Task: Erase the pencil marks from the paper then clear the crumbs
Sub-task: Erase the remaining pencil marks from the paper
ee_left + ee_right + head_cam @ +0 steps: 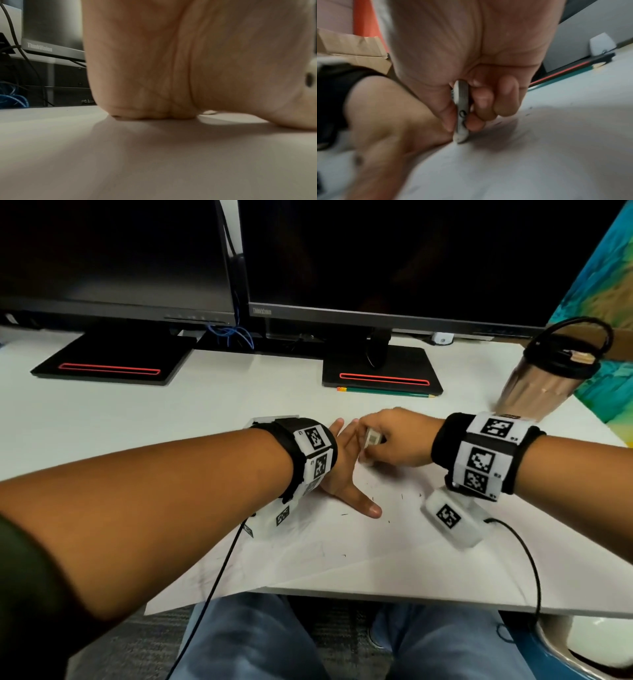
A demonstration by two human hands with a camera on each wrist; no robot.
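A white sheet of paper (342, 549) lies on the desk with its near corner hanging past the desk's front edge. My left hand (346, 470) lies flat on the paper, fingers straight and thumb spread, pressing it down. My right hand (394, 440) pinches a white eraser (371, 440) between thumb and fingers, right beside the left fingers. In the right wrist view the eraser (461, 112) stands on end with its worn tip touching the paper (539, 155). Small dark crumbs (388, 522) are scattered near the left thumb. The left wrist view shows only my palm (171, 60) on the paper (137, 162).
Two dark monitors stand behind, each on a black base (380, 371). A green pencil (387, 392) lies in front of the right base. A metal tumbler with a black lid (544, 378) stands at the right. Black cables trail from both wrists.
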